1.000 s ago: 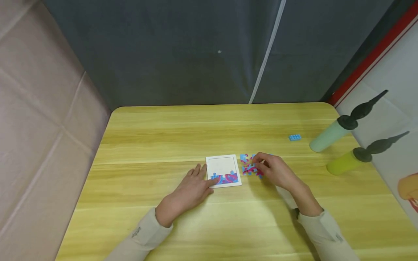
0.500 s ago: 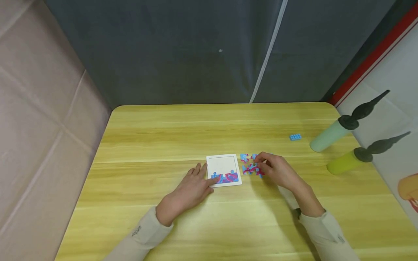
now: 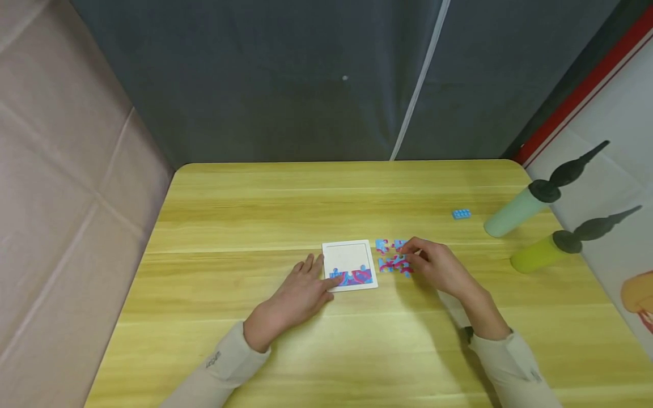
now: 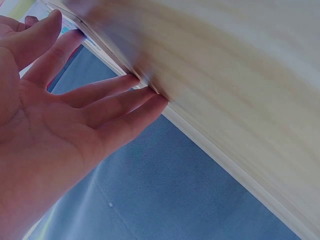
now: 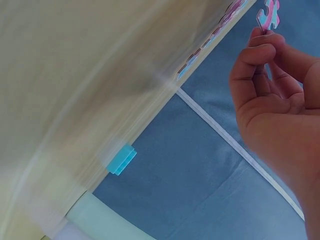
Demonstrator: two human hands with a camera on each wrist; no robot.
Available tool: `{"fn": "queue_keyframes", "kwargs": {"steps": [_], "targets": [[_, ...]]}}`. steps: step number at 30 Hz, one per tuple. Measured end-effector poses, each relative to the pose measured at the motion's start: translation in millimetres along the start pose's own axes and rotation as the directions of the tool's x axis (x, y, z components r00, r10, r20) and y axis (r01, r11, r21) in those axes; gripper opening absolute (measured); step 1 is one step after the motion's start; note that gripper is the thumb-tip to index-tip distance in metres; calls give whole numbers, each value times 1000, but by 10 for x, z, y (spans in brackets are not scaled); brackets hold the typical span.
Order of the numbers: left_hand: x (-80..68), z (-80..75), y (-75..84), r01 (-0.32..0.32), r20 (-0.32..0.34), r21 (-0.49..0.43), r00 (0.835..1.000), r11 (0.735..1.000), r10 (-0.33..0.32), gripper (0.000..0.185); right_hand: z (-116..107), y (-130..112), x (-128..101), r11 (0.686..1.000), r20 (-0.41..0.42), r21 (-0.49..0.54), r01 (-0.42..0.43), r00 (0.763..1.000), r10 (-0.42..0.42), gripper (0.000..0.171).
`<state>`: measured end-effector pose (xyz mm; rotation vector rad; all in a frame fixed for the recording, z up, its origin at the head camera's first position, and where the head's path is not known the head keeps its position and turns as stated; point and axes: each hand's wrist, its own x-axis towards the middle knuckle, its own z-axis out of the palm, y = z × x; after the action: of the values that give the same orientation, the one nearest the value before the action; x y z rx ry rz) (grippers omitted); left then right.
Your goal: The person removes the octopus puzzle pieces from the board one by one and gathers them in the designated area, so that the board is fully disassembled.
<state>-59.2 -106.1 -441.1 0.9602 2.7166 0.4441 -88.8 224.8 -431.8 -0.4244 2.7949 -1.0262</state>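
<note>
Head view: left hand lies flat, fingers straight, against the near-left edge of the puzzle tray. Right hand pinches one puzzle piece, apparently just lifted from the loose pieces right of the tray. Step: picking. Next: turning it to fit above the filled near row.

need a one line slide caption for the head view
Left hand rests flat against a white puzzle tray while the right hand pinches a pink-and-blue puzzle piece from the loose pile.
</note>
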Motion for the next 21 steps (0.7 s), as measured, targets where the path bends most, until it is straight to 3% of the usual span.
{"fn": "queue_keyframes", "kwargs": {"steps": [21], "targets": [[-7,-4,-3,-11,-3,12,1000,1000,11,40,-59,62,-61,999,-17,-27,-32,999,32,12]]}}
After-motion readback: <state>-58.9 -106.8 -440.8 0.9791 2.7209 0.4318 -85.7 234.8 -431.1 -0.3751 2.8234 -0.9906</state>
